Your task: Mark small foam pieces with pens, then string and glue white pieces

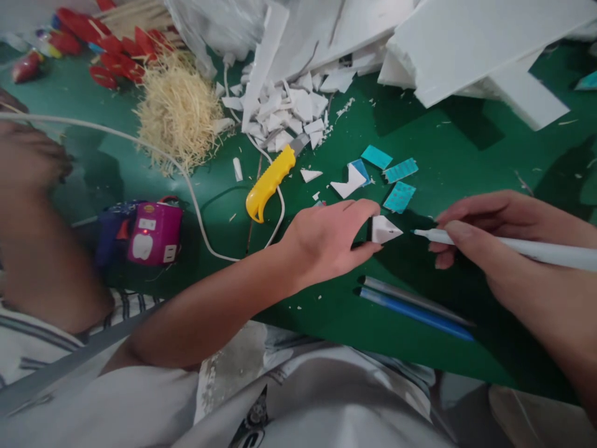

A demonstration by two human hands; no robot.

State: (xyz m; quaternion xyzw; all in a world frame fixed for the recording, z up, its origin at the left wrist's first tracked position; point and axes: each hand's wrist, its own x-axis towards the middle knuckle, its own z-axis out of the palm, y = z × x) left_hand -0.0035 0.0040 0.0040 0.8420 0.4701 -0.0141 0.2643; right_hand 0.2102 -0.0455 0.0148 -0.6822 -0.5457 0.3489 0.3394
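My left hand (326, 239) pinches a small white block (383, 229), thumb against fingertips, right of frame center; block's pointed end faces right, small dark mark on it. My right hand (499, 264), right side, grips a white marker (541, 250) pen-style, tip aimed at the block, just short of it.

Just above the block I get 3 turquoise rectangles (400, 197) and a notched white offcut (347, 185) overlapping a blue piece (362, 168). Below, lower right: 2 pens side by side, gray (410, 298) and blue (420, 315). Yellow-handled knife (270, 185) near center, white scraps (289, 112) heaped above it. White boards (480, 50) upper right. Upper left: straw-like pile (180, 112), red items (112, 46). Left side: magenta adapter (156, 233), red light lit; white cable (93, 126) loops past. Co-worker's arm (51, 242) at left edge, blurred; I can't tell its grip. Green table (457, 168) under everything.
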